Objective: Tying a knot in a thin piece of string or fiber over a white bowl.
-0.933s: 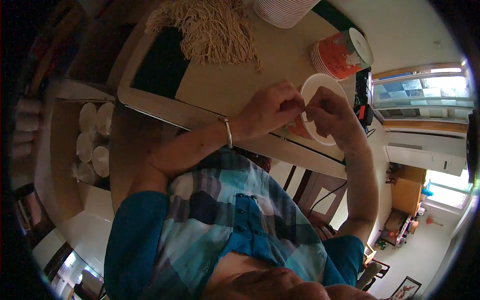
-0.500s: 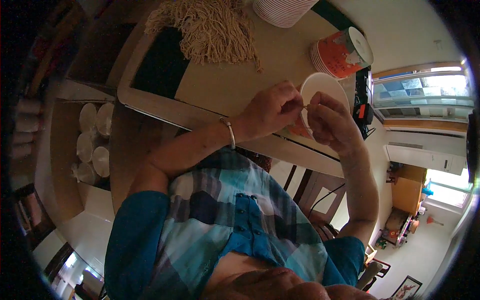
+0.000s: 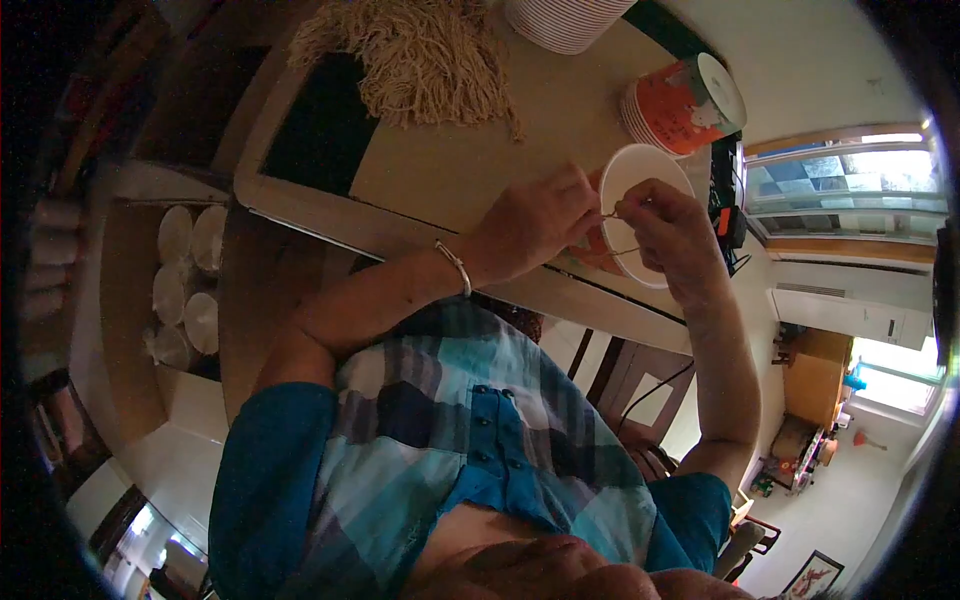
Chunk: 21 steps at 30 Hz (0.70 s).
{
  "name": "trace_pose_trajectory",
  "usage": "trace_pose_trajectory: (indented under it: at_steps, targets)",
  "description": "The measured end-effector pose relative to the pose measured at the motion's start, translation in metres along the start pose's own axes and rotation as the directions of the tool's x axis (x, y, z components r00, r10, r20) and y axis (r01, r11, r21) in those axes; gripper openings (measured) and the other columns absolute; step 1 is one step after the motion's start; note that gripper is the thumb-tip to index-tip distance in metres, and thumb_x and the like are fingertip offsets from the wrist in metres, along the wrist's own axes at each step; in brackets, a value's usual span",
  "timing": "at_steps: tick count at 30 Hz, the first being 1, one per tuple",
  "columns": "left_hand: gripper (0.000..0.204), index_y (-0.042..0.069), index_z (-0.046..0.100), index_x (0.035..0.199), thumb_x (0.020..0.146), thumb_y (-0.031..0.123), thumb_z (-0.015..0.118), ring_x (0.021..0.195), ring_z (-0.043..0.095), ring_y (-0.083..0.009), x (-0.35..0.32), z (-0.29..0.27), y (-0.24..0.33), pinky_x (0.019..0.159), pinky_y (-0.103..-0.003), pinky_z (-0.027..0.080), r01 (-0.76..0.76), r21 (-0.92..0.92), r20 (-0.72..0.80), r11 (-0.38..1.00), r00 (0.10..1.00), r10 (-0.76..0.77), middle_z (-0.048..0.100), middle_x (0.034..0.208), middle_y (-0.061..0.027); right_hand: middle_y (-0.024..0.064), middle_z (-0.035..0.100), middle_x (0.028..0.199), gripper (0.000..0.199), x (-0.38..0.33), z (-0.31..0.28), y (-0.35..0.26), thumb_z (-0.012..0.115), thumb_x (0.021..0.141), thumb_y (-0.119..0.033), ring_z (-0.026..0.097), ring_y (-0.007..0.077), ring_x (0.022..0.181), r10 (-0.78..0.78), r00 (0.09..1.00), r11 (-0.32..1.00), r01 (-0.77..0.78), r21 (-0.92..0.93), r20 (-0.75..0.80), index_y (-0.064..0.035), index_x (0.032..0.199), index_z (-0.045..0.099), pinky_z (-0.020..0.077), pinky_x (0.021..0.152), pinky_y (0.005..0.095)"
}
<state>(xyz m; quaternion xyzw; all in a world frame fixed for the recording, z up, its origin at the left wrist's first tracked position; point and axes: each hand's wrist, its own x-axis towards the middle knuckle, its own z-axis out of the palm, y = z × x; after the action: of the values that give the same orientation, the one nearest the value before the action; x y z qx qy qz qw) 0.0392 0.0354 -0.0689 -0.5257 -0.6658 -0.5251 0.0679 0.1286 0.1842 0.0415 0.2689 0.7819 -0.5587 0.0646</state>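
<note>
My left hand [image 3: 535, 222], with a bangle at its wrist, pinches a thin tan string [image 3: 610, 215] between thumb and fingertips. Facing it, my right hand [image 3: 680, 240] has its fingers closed on the same string. Another stretch of string runs lower down between the two hands. Right behind them stands an orange paper cup [image 3: 648, 165], its white open mouth toward me and partly hidden by my right hand. I cannot tell whether the string touches the cup.
On the table [image 3: 440, 170] lies a heap of tan strings [image 3: 430, 70], far left. A stack of orange paper cups [image 3: 670, 108] lies tilted at the far right, another stack of pale cups [image 3: 565, 22] behind. A black power strip [image 3: 724, 190] is at the right edge. Pale rolls [image 3: 172, 290] fill a box, left.
My right fingers have turned and drawn a little upward, and more of the string now shows between the hands. My left hand has barely moved.
</note>
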Motion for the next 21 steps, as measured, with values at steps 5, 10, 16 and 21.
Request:
trace_pose_trajectory:
  at_steps: [5,10,16,21]
  targets:
    - [0.018,0.006,0.053,0.095,0.081,0.007,0.064,0.084,0.06,-0.0308,-0.002,0.002,-0.001,0.066,-0.039,0.053,-0.04,-0.005,0.007,0.999,0.999,0.04,0.053,0.093,-0.0106,-0.0084,0.044,0.06,0.007,-0.002,0.001,0.002,0.062,0.088,-0.012,0.029,-0.001,0.045,-0.02,0.998,0.999,0.017,-0.05,-0.067,-0.0081,0.084,0.059,0.0186,0.039,0.0174]
    - [0.022,0.006,0.053,0.096,0.079,-0.002,0.064,0.085,0.059,-0.0317,-0.004,0.013,-0.011,0.066,-0.039,0.052,-0.079,-0.059,-0.055,0.995,0.996,0.076,0.053,0.091,-0.0103,-0.0058,0.058,0.07,0.01,-0.002,0.0,0.004,0.065,0.086,-0.019,0.043,0.0012,0.054,-0.061,0.998,0.995,0.059,-0.076,-0.026,-0.009,0.086,0.062,0.0325,0.043,0.0197]
    - [0.017,0.005,0.053,0.097,0.083,0.0,0.062,0.078,0.058,-0.0336,-0.008,0.019,-0.016,0.066,-0.037,0.05,-0.01,-0.232,-0.089,0.973,0.996,-0.011,0.053,0.085,-0.0117,-0.0034,0.06,0.074,0.007,-0.004,-0.001,0.008,0.064,0.087,-0.013,0.048,0.0026,0.061,-0.153,0.986,0.985,0.146,-0.092,-0.067,-0.0071,0.087,0.062,0.0385,0.052,0.0191]
    - [0.019,0.006,0.054,0.1,0.084,0.003,0.063,0.08,0.059,-0.0315,-0.014,0.014,-0.013,0.067,-0.038,0.049,0.096,-0.332,-0.057,0.938,0.991,-0.121,0.054,0.087,-0.0116,0.0011,0.063,0.077,0.01,0.0,0.001,0.007,0.064,0.086,-0.012,0.056,0.0059,0.071,-0.188,0.978,0.972,0.171,-0.164,-0.095,-0.002,0.087,0.062,0.0456,0.065,0.0224]
